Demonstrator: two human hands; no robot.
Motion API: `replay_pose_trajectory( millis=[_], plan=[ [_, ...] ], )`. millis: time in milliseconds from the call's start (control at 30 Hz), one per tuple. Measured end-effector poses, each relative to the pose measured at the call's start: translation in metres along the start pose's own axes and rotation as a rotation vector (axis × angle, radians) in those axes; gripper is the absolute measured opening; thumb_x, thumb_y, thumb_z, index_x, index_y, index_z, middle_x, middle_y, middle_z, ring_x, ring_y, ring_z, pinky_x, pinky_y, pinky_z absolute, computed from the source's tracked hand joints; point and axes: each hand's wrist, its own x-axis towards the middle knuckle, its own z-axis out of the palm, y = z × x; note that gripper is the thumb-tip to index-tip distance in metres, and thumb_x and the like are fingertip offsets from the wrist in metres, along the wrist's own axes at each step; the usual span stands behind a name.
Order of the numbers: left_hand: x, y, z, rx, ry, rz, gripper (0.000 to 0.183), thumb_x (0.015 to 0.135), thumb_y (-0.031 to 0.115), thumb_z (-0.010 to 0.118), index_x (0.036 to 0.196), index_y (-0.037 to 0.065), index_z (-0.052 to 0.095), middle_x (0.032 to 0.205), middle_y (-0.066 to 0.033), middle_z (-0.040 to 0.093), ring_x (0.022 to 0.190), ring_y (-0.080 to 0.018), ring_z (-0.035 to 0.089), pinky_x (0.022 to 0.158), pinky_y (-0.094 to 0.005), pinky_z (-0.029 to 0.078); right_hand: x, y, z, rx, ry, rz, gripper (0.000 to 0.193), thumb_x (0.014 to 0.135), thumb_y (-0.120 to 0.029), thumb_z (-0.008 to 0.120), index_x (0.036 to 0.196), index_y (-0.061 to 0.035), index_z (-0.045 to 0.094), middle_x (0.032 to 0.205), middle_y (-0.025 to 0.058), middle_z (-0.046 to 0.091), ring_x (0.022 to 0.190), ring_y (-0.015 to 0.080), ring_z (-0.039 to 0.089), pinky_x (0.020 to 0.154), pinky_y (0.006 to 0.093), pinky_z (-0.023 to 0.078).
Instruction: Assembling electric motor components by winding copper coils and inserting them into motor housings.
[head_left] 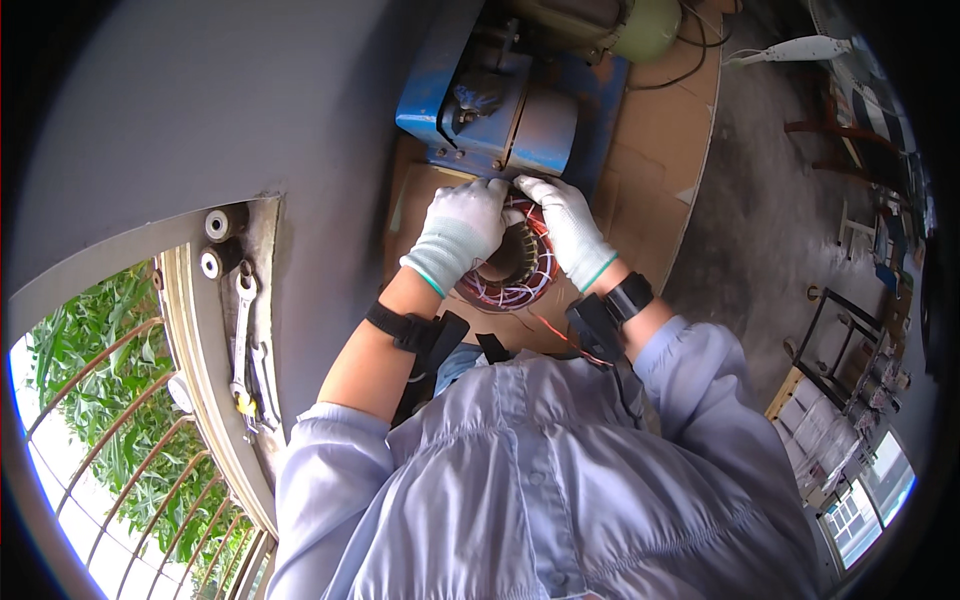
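Note:
A ring-shaped motor stator with reddish copper windings and white lacing lies in front of me, its round opening facing up. My left hand, in a white glove with a green-edged cuff, closes over its far left rim. Against the far right rim, my right hand is closed in a matching glove, fingers bent inward. The fingertips of both hands come close together at the far side, where they are partly hidden. Orange-red lead wires trail from the near right of the windings.
Just beyond the stator stands a blue machine with a cylindrical drum. Brown cardboard covers the surface beneath. On the left window ledge lie a wrench and two dark rollers. A black-framed cart stands at the right.

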Motion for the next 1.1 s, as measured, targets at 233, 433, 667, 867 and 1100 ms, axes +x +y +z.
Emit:
replay_pose_trajectory(
  millis=[233,433,667,867,1100],
  plan=[
    [-0.005,-0.001,0.003,-0.002,0.001,-0.008,0.039,0.095,0.039,0.061,0.116,0.006,0.062,0.112,-0.0146,0.069,0.107,-0.0327,0.067,0.094,-0.0474,0.048,-0.003,0.001,0.003,-0.015,0.014,-0.023,0.026,0.098,-0.021,0.061,0.112,0.0009,0.068,0.107,0.0049,0.07,0.1,0.0141,0.064,0.093,0.0277,0.049],
    [-0.006,-0.006,0.005,-0.046,0.021,-0.006,0.037,0.094,0.035,0.062,0.117,0.006,0.062,0.11,-0.0159,0.07,0.106,-0.0344,0.066,0.095,-0.048,0.048,-0.005,-0.001,0.007,-0.036,-0.003,-0.01,0.028,0.099,-0.023,0.06,0.111,0.0006,0.068,0.108,0.0059,0.069,0.101,0.0151,0.064,0.094,0.0286,0.049],
    [-0.002,-0.007,0.004,-0.049,0.028,0.007,0.039,0.094,0.038,0.06,0.119,0.007,0.061,0.111,-0.0165,0.07,0.106,-0.0356,0.066,0.093,-0.0483,0.049,0.0,0.0,0.006,0.035,0.001,-0.024,0.029,0.096,-0.023,0.062,0.107,0.0029,0.069,0.1,0.0068,0.07,0.091,0.016,0.064,0.084,0.0295,0.05],
    [0.005,-0.005,-0.002,-0.061,-0.013,-0.036,0.042,0.094,0.039,0.06,0.123,0.01,0.062,0.113,-0.0169,0.071,0.107,-0.0349,0.066,0.095,-0.0455,0.051,-0.002,-0.009,0.007,0.036,0.02,0.02,0.027,0.097,-0.021,0.06,0.106,0.0024,0.07,0.1,0.007,0.07,0.089,0.0158,0.066,0.083,0.0278,0.052],
    [0.0,-0.003,-0.003,-0.038,-0.018,-0.028,0.047,0.096,0.047,0.058,0.119,0.007,0.062,0.115,-0.0155,0.07,0.108,-0.0327,0.067,0.094,-0.045,0.051,0.001,-0.003,0.0,-0.007,-0.018,-0.028,0.023,0.1,-0.014,0.056,0.11,0.0021,0.07,0.108,0.0082,0.071,0.103,0.0171,0.064,0.095,0.0286,0.05]
  ],
)
